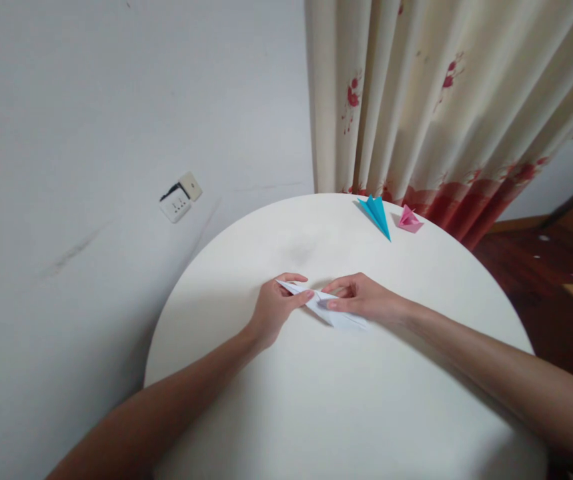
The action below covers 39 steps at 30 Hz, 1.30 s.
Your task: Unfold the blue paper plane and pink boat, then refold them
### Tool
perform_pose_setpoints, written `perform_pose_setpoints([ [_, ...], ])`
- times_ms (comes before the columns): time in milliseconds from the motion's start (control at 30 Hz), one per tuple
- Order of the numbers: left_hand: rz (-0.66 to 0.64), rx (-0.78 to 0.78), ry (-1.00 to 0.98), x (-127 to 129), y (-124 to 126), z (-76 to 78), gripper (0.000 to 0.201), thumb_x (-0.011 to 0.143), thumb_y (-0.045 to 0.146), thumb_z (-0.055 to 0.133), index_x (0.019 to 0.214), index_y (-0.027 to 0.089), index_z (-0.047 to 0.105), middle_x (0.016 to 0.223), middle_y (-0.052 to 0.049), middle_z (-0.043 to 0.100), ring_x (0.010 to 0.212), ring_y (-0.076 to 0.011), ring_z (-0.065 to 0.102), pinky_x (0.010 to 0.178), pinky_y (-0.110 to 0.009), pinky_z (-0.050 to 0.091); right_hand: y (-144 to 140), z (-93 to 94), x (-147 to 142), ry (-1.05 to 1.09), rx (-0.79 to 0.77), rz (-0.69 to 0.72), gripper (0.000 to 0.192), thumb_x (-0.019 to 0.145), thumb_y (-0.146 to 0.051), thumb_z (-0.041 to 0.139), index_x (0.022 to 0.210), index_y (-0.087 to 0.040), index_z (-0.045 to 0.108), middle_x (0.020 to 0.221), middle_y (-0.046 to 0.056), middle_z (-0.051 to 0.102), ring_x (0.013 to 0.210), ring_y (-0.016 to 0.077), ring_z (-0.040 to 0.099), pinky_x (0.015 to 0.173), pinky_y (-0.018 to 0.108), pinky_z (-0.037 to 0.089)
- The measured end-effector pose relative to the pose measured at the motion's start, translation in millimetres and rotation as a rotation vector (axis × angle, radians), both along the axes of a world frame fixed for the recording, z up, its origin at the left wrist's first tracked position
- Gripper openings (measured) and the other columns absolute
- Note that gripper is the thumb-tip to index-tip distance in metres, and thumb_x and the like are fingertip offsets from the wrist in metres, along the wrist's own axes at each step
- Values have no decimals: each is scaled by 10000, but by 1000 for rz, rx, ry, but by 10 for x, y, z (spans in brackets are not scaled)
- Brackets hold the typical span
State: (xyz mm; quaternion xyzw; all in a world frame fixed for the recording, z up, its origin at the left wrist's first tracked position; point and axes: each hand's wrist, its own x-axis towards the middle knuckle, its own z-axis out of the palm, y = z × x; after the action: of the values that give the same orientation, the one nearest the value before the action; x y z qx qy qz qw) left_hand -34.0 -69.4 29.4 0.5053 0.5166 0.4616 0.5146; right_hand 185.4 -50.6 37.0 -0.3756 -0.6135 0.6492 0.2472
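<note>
left fingers (300,300): slightly parted, grasping folded white paper (327,315) | right fingers (340,305): curled, pinching its wider part

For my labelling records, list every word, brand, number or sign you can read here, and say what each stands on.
No readable text in this view.
White folded paper, blue paper plane, pink folded paper: no lettering visible.
Wall socket and smaller plate beside it: any markings are too small to read.
Curtain: red flower patterns, no words visible.
</note>
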Motion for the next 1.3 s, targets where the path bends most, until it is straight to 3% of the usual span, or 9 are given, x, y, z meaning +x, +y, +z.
perform_pose_setpoints([
  [167, 1, -13, -15, 118, -71, -33, 396, 587, 348, 889, 872, 143, 704, 669, -5, 678, 598, -138, 607, 587, -236, 446, -28, -44, -50, -52, -28, -15, 368, 623, -461, 849, 710, -118, 745, 579, -6, 639, 510, 105, 522, 460, 214, 359],
  [367, -147, -54, 88, -62, 11, 132, 371, 650, 362, 863, 908, 138, 719, 716, -48, 725, 634, -164, 661, 643, -263, 500, -62, 27, 9, -134, -64, 102, 182, 654, -306, 800, 728, -140, 787, 624, 1, 699, 524, 123, 581, 491, 214, 428],
  [567, -752, -355, 224, -197, -26, 362, 377, 726, 465, 807, 933, 151, 781, 856, -118, 772, 739, -248, 727, 657, -299, 525, -105, 100, 24, -169, -84, 401, 204, 653, -314, 812, 773, -151, 794, 716, 30, 743, 612, 163, 658, 546, 229, 498],
  [733, -1094, -605, 170, -40, -226, 233, 447, 818, 619, 665, 832, 182, 763, 875, -145, 775, 744, -242, 747, 641, -295, 526, -169, 73, -61, -196, -48, 412, 249, 664, -379, 814, 750, -151, 765, 671, 23, 716, 563, 144, 630, 475, 209, 438],
  [867, -1019, -602, 143, -16, -217, 85, 529, 841, 664, 601, 807, 149, 719, 829, -143, 775, 704, -220, 739, 603, -262, 491, -63, 78, -13, -221, 152, 284, 294, 669, -352, 823, 861, -138, 762, 714, 24, 717, 606, 141, 624, 527, 218, 448],
  [1033, -623, -398, 0, 58, -187, 10, 488, 875, 599, 597, 849, 118, 671, 807, -145, 771, 717, -192, 713, 656, -261, 480, 243, 208, 256, -16, 586, -666, 349, 871, -470, 631, 967, -146, 717, 775, 49, 694, 703, 159, 619, 643, 272, 475],
  [1100, -501, -327, -82, 108, -193, -12, 478, 886, 590, 590, 848, 118, 654, 795, -146, 768, 721, -192, 710, 649, -259, 472, 264, 224, 298, 77, 612, -882, 399, 900, -530, 576, 929, -155, 708, 730, 30, 644, 672, 146, 578, 607, 263, 448],
  [1167, -425, -294, -144, 149, -201, -43, 488, 887, 601, 582, 849, 118, 641, 790, -149, 765, 720, -197, 712, 639, -259, 467, 177, 194, 235, 150, 474, -792, 468, 896, -594, 553, 855, -153, 703, 648, 5, 582, 589, 124, 516, 539, 251, 403],
  [1300, -373, -271, -204, 190, -226, -105, 499, 879, 615, 585, 851, 119, 629, 783, -155, 762, 708, -210, 718, 640, -267, 474, -140, 75, -97, 202, 193, -286, 502, 806, -620, 671, 619, -156, 620, 497, -26, 514, 484, 105, 461, 483, 252, 367],
])
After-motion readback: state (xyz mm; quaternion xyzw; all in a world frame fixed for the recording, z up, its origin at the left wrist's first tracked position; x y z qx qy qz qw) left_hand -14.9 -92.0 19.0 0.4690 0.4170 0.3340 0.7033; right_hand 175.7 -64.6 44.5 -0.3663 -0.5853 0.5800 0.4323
